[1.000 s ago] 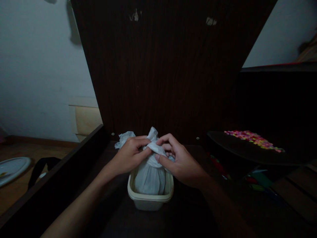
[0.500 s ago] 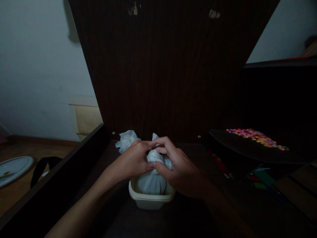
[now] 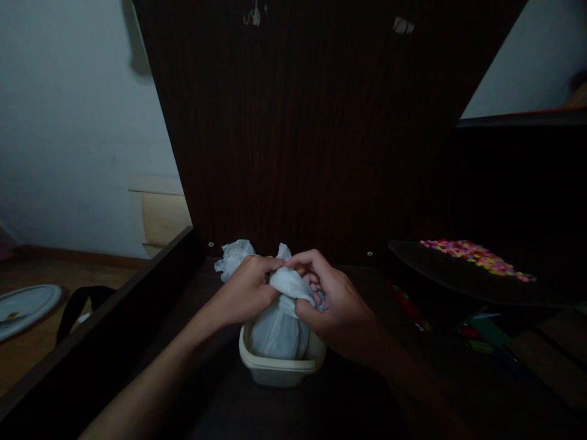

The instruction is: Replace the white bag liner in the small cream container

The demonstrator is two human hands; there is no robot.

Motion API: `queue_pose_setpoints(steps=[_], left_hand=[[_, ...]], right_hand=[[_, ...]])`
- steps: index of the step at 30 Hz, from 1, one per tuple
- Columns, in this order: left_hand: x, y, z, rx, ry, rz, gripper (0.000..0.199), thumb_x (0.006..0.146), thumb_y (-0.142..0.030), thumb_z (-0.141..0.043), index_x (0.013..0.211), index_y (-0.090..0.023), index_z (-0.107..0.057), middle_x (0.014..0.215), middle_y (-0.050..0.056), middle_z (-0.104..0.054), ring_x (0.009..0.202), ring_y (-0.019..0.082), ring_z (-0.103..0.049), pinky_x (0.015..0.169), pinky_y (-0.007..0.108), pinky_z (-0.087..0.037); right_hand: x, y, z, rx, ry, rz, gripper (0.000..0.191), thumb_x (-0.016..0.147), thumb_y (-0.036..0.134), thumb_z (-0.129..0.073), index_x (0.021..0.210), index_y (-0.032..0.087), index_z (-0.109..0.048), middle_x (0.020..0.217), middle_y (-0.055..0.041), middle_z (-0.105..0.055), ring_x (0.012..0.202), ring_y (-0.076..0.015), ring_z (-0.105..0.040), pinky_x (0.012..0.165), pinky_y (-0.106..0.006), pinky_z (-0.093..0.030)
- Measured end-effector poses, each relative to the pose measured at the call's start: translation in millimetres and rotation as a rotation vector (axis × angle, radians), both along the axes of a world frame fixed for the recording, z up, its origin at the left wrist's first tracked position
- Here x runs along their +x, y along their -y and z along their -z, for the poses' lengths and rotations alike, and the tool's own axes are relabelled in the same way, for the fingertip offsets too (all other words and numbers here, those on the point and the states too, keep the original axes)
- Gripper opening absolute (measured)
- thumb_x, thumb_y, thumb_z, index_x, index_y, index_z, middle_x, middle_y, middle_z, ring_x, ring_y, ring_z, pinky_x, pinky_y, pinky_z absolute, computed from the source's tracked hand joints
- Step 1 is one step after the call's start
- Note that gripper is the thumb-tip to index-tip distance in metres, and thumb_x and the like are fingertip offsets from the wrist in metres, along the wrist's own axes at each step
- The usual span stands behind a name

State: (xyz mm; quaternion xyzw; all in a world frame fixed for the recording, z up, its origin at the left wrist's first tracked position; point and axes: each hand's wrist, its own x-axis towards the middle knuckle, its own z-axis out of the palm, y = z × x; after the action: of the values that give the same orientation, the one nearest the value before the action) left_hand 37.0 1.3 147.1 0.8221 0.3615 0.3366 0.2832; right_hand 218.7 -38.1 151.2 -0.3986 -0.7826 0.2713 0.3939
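A: State the position of the white bag (image 3: 279, 337).
B: The full lower part sits inside the pale tub (image 3: 283, 365). The neck is twisted above the rim, with one tip pointing up. The tub stands on the dark surface (image 3: 247, 409).

A: State the condition of the left hand (image 3: 250, 290).
B: Partly closed. Thumb and fingers grip the left side of the twisted neck.

A: And the right hand (image 3: 330, 299)?
B: Fingers curled, closed on the right side of the neck. The thumb presses against the front of the twist. Part of the bag is hidden behind the fingers.

A: List adjacent items.
B: A crumpled white bundle (image 3: 235, 258) lies just beyond the left hand, near the upright panel (image 3: 312, 140). Small colorful pieces (image 3: 477, 258) lie on the dark ledge (image 3: 426, 275) to the right. A white plate (image 3: 34, 297) is at far left, beyond the side board (image 3: 119, 299). What the bag contains cannot be determined.
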Motion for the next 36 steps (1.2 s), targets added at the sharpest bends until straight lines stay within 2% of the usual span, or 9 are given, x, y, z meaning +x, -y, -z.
queue_pose_setpoints(steps=[4,8,15,19,22,26,29,33,36], left_hand=[[2.5,1.9,-2.3,0.004,0.089,-0.047,0.018,0.077,-0.011,-0.055,0.073,-0.015,-0.072,0.070,0.000,-0.069,0.066,0.015,-0.059,0.061,0.024,-0.041],[6.6,4.7,-4.1,0.021,0.151,-0.057,0.020,0.077,-0.010,-0.056,0.078,-0.016,-0.074,0.075,0.000,-0.073,0.071,0.016,-0.063,0.066,0.025,-0.044],[8.7,5.4,1.4,0.002,0.320,-0.066,0.020,0.079,-0.011,-0.062,0.097,-0.018,-0.065,0.089,0.001,-0.070,0.080,0.016,-0.062,0.069,0.025,-0.045],[6.1,4.1,5.9,-0.156,0.482,0.046,0.035,0.080,-0.012,-0.067,0.109,-0.021,-0.051,0.089,-0.001,-0.064,0.074,0.013,-0.058,0.064,0.023,-0.043],[3.9,4.3,6.7,-0.268,0.528,0.099,0.039,0.079,-0.011,-0.067,0.111,-0.022,-0.046,0.087,-0.002,-0.061,0.071,0.012,-0.055,0.061,0.021,-0.041],[2.7,6.8,3.7,-0.405,0.516,0.198,0.042,0.079,-0.010,-0.066,0.112,-0.023,-0.043,0.083,-0.004,-0.057,0.067,0.011,-0.051,0.056,0.019,-0.038],[2.6,8.7,0.6,-0.467,0.524,0.278,0.044,0.077,-0.009,-0.068,0.111,-0.022,-0.044,0.087,-0.003,-0.057,0.072,0.011,-0.054,0.060,0.020,-0.042],[3.4,7.8,-0.6,-0.463,0.518,0.284,0.045,0.077,-0.008,-0.068,0.112,-0.022,-0.044,0.090,-0.002,-0.057,0.073,0.011,-0.055,0.063,0.022,-0.045],[3.9,5.2,0.5,-0.350,0.507,0.196,0.050,0.077,-0.008,-0.069,0.117,-0.023,-0.043,0.092,-0.002,-0.059,0.078,0.013,-0.057,0.067,0.023,-0.047]], right_hand=[[2.0,-5.2,1.7,0.009,-0.011,0.055,0.040,0.071,0.005,-0.054,0.106,0.024,-0.054,0.090,0.0011,-0.061,0.081,-0.0161,-0.057,0.076,-0.031,-0.044],[3.8,-8.6,5.0,0.008,0.016,0.091,0.042,0.069,0.006,-0.054,0.107,0.023,-0.054,0.090,-0.0003,-0.058,0.077,-0.0159,-0.055,0.071,-0.030,-0.044],[8.8,-18.6,11.8,0.010,0.026,0.231,0.047,0.068,0.008,-0.058,0.114,0.021,-0.053,0.110,-0.0071,-0.057,0.079,-0.0167,-0.057,0.072,-0.033,-0.048],[11.8,-24.9,14.1,-0.056,0.014,0.168,0.048,0.074,0.008,-0.056,0.120,0.020,-0.056,0.102,-0.0065,-0.065,0.081,-0.0188,-0.063,0.074,-0.034,-0.050],[11.1,-27.6,15.9,-0.062,-0.035,0.106,0.037,0.078,0.008,-0.052,0.111,0.020,-0.061,0.093,-0.0048,-0.070,0.083,-0.0205,-0.067,0.075,-0.034,-0.051],[8.0,-28.2,16.9,-0.016,-0.143,0.070,0.032,0.077,0.007,-0.049,0.103,0.021,-0.061,0.100,-0.0050,-0.072,0.095,-0.0217,-0.070,0.081,-0.035,-0.052],[6.4,-27.2,16.9,-0.046,-0.248,0.066,0.036,0.075,0.010,-0.052,0.108,0.022,-0.058,0.109,-0.0070,-0.069,0.096,-0.0213,-0.070,0.078,-0.033,-0.054],[6.1,-26.7,14.9,-0.128,-0.448,0.047,0.047,0.071,0.016,-0.060,0.117,0.023,-0.052,0.124,-0.0105,-0.061,0.092,-0.0191,-0.070,0.073,-0.032,-0.056],[7.1,-27.3,12.5,-0.163,-0.522,0.040,0.044,0.070,0.018,-0.063,0.112,0.022,-0.054,0.119,-0.0083,-0.060,0.089,-0.0174,-0.070,0.071,-0.029,-0.056]])
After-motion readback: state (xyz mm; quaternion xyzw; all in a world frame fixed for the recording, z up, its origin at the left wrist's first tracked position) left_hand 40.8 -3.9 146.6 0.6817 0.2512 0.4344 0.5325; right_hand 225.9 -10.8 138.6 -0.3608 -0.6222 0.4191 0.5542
